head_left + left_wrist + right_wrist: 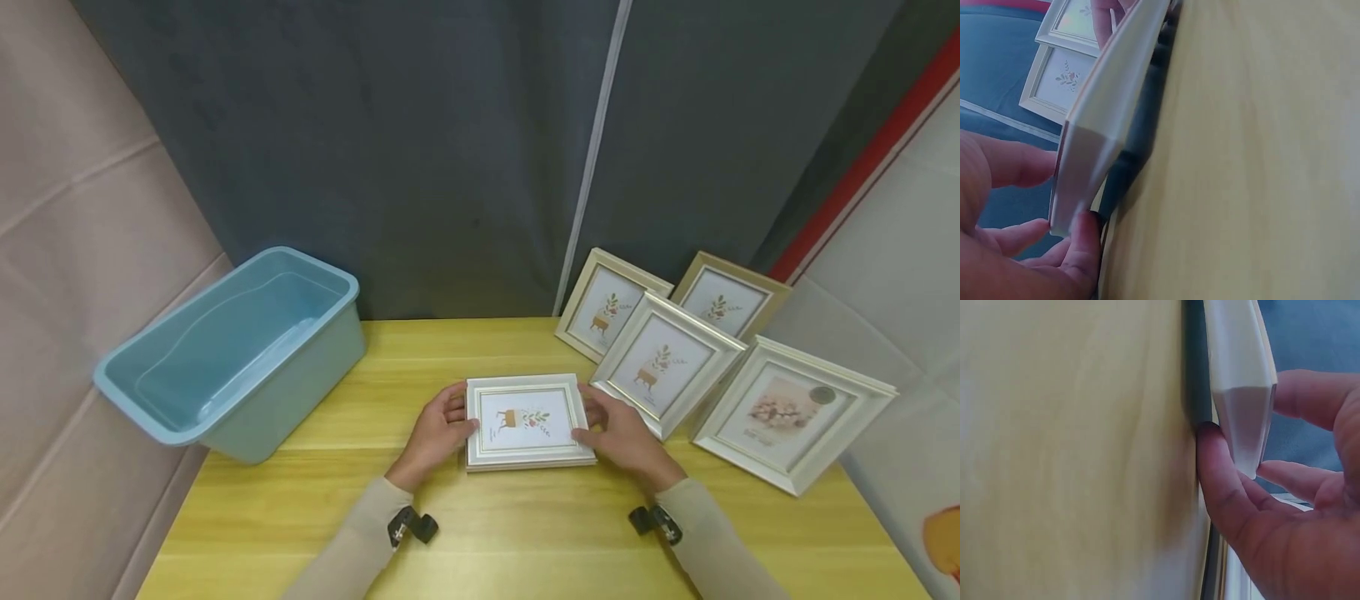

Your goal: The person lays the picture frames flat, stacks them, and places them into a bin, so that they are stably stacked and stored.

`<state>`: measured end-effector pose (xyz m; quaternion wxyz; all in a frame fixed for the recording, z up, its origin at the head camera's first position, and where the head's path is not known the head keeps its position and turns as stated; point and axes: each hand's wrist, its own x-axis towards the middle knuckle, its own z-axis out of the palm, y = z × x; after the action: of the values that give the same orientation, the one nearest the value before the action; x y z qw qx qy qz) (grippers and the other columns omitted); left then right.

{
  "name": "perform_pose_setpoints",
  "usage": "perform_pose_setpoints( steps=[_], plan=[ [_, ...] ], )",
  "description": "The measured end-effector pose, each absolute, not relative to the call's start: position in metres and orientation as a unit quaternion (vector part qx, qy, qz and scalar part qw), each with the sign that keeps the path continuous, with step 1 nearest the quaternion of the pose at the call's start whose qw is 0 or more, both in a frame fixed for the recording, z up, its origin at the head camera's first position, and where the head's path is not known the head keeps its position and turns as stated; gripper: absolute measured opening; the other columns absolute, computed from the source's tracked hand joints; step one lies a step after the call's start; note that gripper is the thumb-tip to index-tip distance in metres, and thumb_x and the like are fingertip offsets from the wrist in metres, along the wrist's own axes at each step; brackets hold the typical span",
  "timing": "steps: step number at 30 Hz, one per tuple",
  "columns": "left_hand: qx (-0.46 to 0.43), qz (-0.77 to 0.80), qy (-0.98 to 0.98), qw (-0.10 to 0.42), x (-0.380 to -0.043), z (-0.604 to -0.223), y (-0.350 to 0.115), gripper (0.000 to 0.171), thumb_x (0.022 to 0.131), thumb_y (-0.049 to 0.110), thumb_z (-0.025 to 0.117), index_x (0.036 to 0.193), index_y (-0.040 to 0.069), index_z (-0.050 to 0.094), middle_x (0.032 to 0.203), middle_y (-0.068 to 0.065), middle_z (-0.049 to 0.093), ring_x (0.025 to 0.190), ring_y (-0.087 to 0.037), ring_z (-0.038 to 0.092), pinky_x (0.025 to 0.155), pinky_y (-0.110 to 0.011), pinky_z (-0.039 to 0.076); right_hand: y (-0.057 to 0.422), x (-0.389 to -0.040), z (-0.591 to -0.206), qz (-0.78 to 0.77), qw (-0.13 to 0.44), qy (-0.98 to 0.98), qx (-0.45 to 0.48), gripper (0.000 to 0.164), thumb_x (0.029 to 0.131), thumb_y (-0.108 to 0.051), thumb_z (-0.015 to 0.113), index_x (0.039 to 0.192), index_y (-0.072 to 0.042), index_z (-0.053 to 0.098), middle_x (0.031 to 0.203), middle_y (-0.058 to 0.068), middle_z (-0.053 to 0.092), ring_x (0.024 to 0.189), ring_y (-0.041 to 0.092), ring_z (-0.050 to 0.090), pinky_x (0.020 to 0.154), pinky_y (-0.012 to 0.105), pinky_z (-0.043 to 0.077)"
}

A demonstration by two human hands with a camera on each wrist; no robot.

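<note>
A white picture frame with a plant-and-animal print faces up low over the wooden table, between both hands. My left hand grips its left side, the thumb on the front border and fingers at the edge. On the opposite side my right hand holds it the same way. In the left wrist view, the thick white side of the picture frame shows with fingers beneath it. The right wrist view has the other end of the picture frame between thumb and fingers, with a dark strip under it.
Several picture frames stand tilted at the right, among them a cream one, a tan one, a silvery one and a larger white one. A blue plastic bin is at the table's left. Behind the table rises a dark panel.
</note>
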<state>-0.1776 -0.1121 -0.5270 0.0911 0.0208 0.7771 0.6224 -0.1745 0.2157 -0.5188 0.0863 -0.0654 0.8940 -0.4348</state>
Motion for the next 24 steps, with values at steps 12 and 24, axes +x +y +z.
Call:
perform_pose_setpoints(
  steps=[12, 24],
  plan=[
    [0.038, 0.515, 0.851, 0.097, -0.174, -0.521, -0.120, 0.073, 0.091, 0.016, 0.082, 0.157, 0.014, 0.051, 0.139, -0.009, 0.064, 0.123, -0.026, 0.062, 0.097, -0.041, 0.057, 0.221, -0.175, -0.521, -0.429, 0.074, 0.896, -0.091, 0.078, 0.085, -0.016, 0.089, 0.153, -0.001, 0.053, 0.119, 0.012, 0.070, 0.098, 0.020, 0.064, 0.084, 0.031, 0.053],
    [0.044, 0.500, 0.858, 0.108, -0.180, -0.522, -0.123, 0.071, 0.090, 0.017, 0.083, 0.155, 0.019, 0.055, 0.135, -0.007, 0.061, 0.116, -0.024, 0.059, 0.088, -0.036, 0.054, 0.224, -0.177, -0.511, -0.442, 0.114, 0.887, -0.077, 0.072, 0.088, -0.024, 0.087, 0.152, -0.009, 0.057, 0.123, 0.009, 0.071, 0.103, 0.020, 0.066, 0.086, 0.035, 0.053]
  ],
)
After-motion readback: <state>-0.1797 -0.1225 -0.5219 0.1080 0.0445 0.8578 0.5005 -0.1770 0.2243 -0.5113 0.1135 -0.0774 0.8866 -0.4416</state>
